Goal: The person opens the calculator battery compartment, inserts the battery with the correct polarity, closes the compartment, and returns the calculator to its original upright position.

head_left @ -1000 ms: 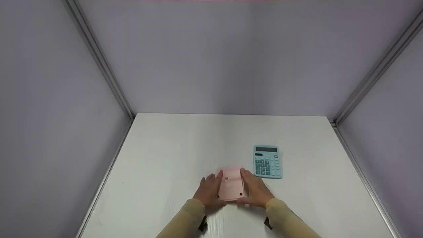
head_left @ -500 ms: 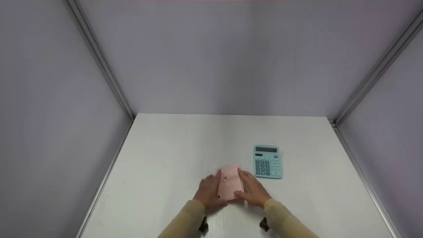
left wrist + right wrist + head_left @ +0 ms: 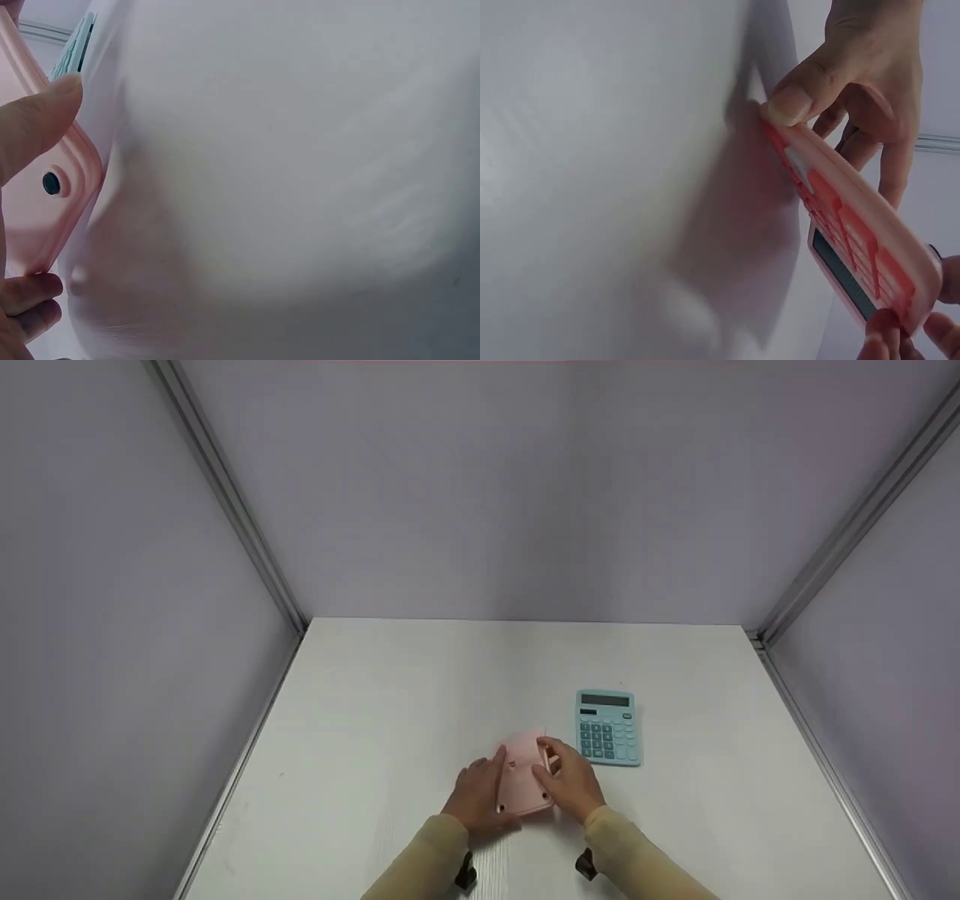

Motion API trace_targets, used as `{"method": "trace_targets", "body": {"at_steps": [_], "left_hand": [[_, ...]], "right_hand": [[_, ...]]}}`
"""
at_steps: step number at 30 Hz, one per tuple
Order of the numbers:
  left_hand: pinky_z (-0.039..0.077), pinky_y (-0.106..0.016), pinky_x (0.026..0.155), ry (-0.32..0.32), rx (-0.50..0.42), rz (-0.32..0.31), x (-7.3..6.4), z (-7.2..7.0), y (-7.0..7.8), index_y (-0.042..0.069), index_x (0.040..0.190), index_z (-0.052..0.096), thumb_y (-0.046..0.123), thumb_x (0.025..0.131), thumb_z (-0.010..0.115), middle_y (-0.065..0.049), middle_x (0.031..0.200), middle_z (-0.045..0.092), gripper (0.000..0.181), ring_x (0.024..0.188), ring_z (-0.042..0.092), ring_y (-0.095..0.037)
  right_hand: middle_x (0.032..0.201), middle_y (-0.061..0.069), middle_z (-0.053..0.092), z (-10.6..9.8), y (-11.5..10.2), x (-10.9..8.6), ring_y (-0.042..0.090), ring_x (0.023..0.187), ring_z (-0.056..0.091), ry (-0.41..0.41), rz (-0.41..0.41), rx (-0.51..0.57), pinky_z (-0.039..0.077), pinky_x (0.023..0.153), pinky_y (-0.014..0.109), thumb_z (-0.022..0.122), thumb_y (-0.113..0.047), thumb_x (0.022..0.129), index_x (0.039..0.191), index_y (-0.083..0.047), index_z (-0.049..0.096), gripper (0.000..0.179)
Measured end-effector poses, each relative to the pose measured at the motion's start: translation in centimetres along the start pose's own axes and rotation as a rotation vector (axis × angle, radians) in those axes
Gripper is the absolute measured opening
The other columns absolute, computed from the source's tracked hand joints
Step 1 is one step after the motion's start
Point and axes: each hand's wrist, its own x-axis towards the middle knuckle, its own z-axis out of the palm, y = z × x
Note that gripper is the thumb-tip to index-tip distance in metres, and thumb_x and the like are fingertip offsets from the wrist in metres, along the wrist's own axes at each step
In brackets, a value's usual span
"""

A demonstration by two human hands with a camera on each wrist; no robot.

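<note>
A pink calculator (image 3: 523,780) is tilted up off the white table, its back with dark round feet facing the head camera. My left hand (image 3: 478,795) grips its left side and near corner; in the left wrist view, the thumb (image 3: 39,124) lies over the edge beside one foot. At the right edge, my right hand (image 3: 576,784) pinches the calculator between thumb and fingers. Seen from the right wrist, the coral keys (image 3: 840,232) and dark display (image 3: 844,274) face downward, and only a few right fingertips (image 3: 885,330) show.
A teal calculator (image 3: 608,727) lies face up on the white table (image 3: 390,697), just beyond my right hand. Grey panels (image 3: 465,495) with metal frame strips stand at the back and both sides.
My right hand has shifted left and forward, its thumb sliding up along the pink calculator's right side. The calculator has turned slightly and tilted. My left hand has barely moved.
</note>
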Motion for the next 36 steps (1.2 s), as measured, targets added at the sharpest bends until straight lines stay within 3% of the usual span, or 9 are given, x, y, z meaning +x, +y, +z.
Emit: {"method": "trace_targets", "body": {"at_steps": [3,9,13,16,21,27,32,36], "left_hand": [[0.035,-0.050,0.107,0.022,-0.017,0.029,0.1,-0.1,-0.1,0.011,0.155,0.015,0.063,0.064,0.079,-0.013,0.142,0.046,0.123,0.130,0.043,-0.030],[0.035,-0.051,0.107,0.060,-0.054,0.083,0.2,-0.4,-0.1,0.006,0.153,0.021,0.069,0.073,0.067,-0.011,0.143,0.045,0.112,0.130,0.043,-0.029],[0.038,-0.050,0.104,0.099,-0.031,0.114,0.5,-0.6,0.1,0.005,0.150,0.028,0.066,0.084,0.056,-0.010,0.141,0.048,0.094,0.129,0.044,-0.028],[0.040,-0.050,0.102,0.139,-0.068,0.127,0.9,-1.0,0.1,0.003,0.147,0.034,0.055,0.094,0.049,-0.013,0.137,0.052,0.076,0.125,0.049,-0.029],[0.045,-0.045,0.100,0.093,-0.161,0.043,1.8,-2.7,0.5,0.006,0.146,0.039,0.048,0.102,0.036,-0.011,0.128,0.060,0.061,0.117,0.057,-0.027],[0.053,-0.040,0.082,0.028,-0.260,-0.067,2.8,-5.5,1.5,0.009,0.146,0.040,0.056,0.100,0.031,-0.006,0.106,0.068,0.067,0.092,0.065,-0.019],[0.053,-0.040,0.083,-0.001,-0.377,-0.129,3.6,-7.3,2.8,0.006,0.148,0.035,0.062,0.097,0.030,-0.005,0.101,0.069,0.076,0.090,0.065,-0.018],[0.053,-0.040,0.082,0.002,-0.419,-0.187,4.1,-7.9,3.6,0.003,0.145,0.037,0.066,0.095,0.033,-0.003,0.097,0.068,0.080,0.087,0.064,-0.016]], "right_hand": [[0.101,-0.006,0.058,0.1,-0.3,0.1,0.009,0.079,0.055,0.018,-0.009,0.005,0.050,0.062,0.023,0.070,-0.024,0.089,0.130,-0.020,0.058,0.043],[0.098,-0.009,0.059,0.1,-0.6,0.1,0.008,0.081,0.054,0.078,-0.051,-0.010,0.050,0.064,0.024,0.070,-0.020,0.088,0.126,-0.020,0.061,0.039],[0.099,-0.009,0.061,0.0,-0.5,0.2,0.007,0.080,0.054,0.120,-0.120,-0.052,0.051,0.067,0.024,0.070,-0.016,0.087,0.123,-0.018,0.064,0.036],[0.099,-0.008,0.063,0.0,-0.5,0.1,0.006,0.079,0.054,0.143,-0.170,-0.086,0.051,0.066,0.024,0.071,-0.014,0.086,0.121,-0.015,0.066,0.036],[0.103,-0.004,0.066,0.1,-0.5,0.1,0.005,0.079,0.056,0.176,-0.248,-0.141,0.053,0.065,0.022,0.072,-0.014,0.084,0.118,-0.014,0.067,0.034],[0.103,-0.003,0.067,0.0,-0.5,0.1,0.007,0.086,0.063,0.237,-0.434,-0.234,0.057,0.072,0.025,0.073,-0.010,0.082,0.114,-0.012,0.068,0.033],[0.099,-0.001,0.067,0.0,-1.0,0.1,0.014,0.090,0.065,0.251,-0.621,-0.340,0.057,0.078,0.029,0.073,-0.008,0.079,0.112,-0.010,0.068,0.033],[0.098,0.000,0.067,0.1,-1.4,0.1,0.013,0.088,0.065,0.244,-0.704,-0.439,0.057,0.077,0.027,0.074,-0.010,0.078,0.110,-0.011,0.069,0.032]]}}
